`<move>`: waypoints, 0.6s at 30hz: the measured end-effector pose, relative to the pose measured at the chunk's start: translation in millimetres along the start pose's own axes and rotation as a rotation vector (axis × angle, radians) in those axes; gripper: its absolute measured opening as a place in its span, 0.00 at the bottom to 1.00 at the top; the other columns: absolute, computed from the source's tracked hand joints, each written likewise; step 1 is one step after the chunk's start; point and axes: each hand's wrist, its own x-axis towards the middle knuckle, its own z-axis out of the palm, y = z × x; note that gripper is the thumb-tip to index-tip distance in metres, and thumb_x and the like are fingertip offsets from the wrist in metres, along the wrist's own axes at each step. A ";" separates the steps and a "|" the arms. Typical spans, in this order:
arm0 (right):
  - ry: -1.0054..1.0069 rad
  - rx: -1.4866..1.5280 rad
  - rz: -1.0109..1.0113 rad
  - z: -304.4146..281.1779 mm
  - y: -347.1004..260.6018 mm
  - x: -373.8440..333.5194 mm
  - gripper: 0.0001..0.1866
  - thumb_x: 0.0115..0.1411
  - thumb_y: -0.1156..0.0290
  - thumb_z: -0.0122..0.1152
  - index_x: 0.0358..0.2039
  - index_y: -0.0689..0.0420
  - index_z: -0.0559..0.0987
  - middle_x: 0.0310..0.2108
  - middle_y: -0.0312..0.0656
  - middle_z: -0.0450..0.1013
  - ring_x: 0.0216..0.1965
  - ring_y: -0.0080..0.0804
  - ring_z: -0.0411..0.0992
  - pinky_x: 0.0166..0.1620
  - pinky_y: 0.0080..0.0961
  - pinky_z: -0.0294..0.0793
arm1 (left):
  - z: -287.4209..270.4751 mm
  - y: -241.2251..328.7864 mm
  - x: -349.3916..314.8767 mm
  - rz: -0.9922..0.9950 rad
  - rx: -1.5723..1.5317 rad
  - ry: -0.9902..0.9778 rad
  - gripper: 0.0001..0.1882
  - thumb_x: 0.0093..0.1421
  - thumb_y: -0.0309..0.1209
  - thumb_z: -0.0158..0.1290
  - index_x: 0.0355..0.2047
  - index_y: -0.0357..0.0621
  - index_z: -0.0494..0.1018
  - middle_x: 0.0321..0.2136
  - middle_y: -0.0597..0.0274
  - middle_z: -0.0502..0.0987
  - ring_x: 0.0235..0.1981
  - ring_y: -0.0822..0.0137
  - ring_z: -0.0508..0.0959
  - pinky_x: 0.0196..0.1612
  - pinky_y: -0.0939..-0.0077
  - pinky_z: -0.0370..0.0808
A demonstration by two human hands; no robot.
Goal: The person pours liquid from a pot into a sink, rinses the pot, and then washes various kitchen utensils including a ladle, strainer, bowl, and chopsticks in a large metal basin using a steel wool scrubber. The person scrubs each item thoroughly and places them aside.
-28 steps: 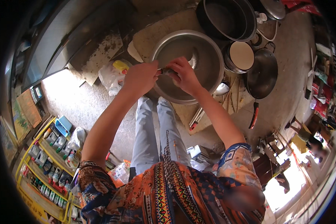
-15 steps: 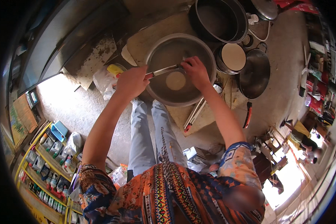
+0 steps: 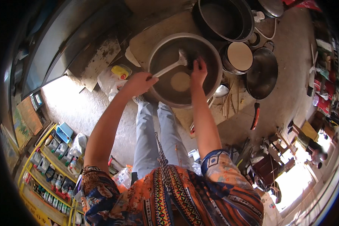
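My left hand [image 3: 141,83] is closed around the handle of a metal spatula [image 3: 168,69], holding it at a slant over a wide metal basin [image 3: 153,56]. The spatula's broad head [image 3: 182,57] is raised near the basin's far side. Close to that head, my right hand [image 3: 199,71] has its fingers bent around a dark scrubber [image 3: 192,58], partly hidden by the fingers. A pale round patch [image 3: 180,81] shows in the basin; whether it is an object or a reflection I cannot tell.
Right of the basin stand a pot with a pale round top [image 3: 240,56] and a dark wok [image 3: 262,73]. A large black pan [image 3: 252,22] is behind them. A ladle [image 3: 221,90] lies by the basin; a plastic bag [image 3: 107,81] is left. Shelves of bottles [image 3: 51,169] stand lower left.
The spatula has been turned so its broad head now shows at the far side of the basin. My right hand has moved off the tool, slightly right. The view has shifted a little.
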 end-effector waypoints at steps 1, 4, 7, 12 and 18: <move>-0.034 -0.183 -0.117 4.8 -21.4 -13.6 0.19 0.58 0.74 0.52 0.51 0.56 0.72 0.53 0.51 0.65 0.55 0.49 0.61 0.58 0.35 0.59 | 9.2 -10.6 0.6 0.072 0.044 0.106 0.20 0.59 0.42 0.49 0.26 0.33 0.71 0.22 0.45 0.74 0.26 0.47 0.75 0.30 0.60 0.70; 0.005 -0.617 -0.483 23.1 -74.1 -49.9 0.20 0.56 0.74 0.52 0.50 0.51 0.73 0.49 0.46 0.69 0.53 0.45 0.64 0.56 0.36 0.61 | 30.8 6.4 -11.8 0.126 0.171 0.223 0.22 0.59 0.44 0.47 0.25 0.33 0.72 0.23 0.43 0.75 0.27 0.44 0.75 0.30 0.58 0.70; 0.082 -0.851 -0.513 15.6 -88.7 -53.1 0.19 0.56 0.76 0.50 0.50 0.52 0.73 0.51 0.46 0.67 0.53 0.44 0.63 0.56 0.36 0.60 | 40.5 21.8 -31.0 0.025 0.191 0.177 0.20 0.59 0.46 0.47 0.29 0.38 0.73 0.24 0.44 0.75 0.29 0.44 0.75 0.33 0.54 0.71; -0.129 -0.278 -0.051 -4.0 -47.7 -16.6 0.17 0.61 0.75 0.43 0.49 0.55 0.74 0.48 0.44 0.70 0.49 0.38 0.67 0.53 0.28 0.63 | 50.3 7.7 -69.6 -0.042 0.192 0.234 0.18 0.59 0.46 0.48 0.30 0.43 0.72 0.21 0.48 0.75 0.26 0.46 0.76 0.29 0.54 0.71; -0.042 0.037 0.290 -15.4 22.6 7.5 0.15 0.60 0.71 0.48 0.46 0.62 0.75 0.41 0.48 0.74 0.45 0.36 0.71 0.47 0.28 0.67 | 57.2 -7.0 -88.2 -0.037 0.117 0.270 0.16 0.59 0.45 0.47 0.29 0.43 0.71 0.20 0.50 0.75 0.24 0.47 0.75 0.27 0.55 0.71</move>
